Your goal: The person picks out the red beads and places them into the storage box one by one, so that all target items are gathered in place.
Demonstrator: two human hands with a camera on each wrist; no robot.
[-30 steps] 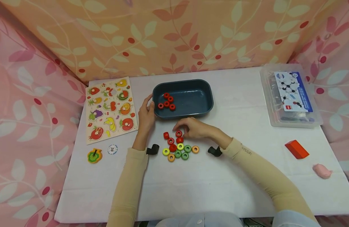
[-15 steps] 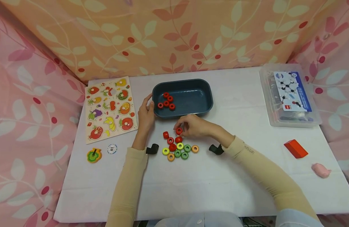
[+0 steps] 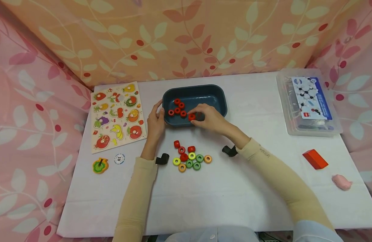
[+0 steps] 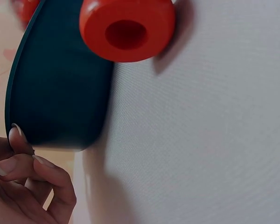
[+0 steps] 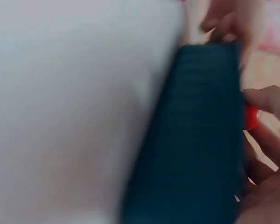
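Note:
In the head view a dark blue-green tray lies near the back of the table. My left hand grips its left end; the left wrist view has the thumb at the rim and curled fingers outside the wall. Between thumb and fingers my right hand pinches a red bead over the tray's front part. Several red beads lie inside on the left. In front of the tray are loose red beads, green beads, yellow beads and orange beads.
A fruit puzzle board lies left of the tray, with a fruit-shaped piece and a round white token below it. Far right are a clear plastic case, a red block and a pink lump.
My right hand has picked up a red bead from the loose group and carried it forward over the tray. My left hand has stayed at the tray's left end.

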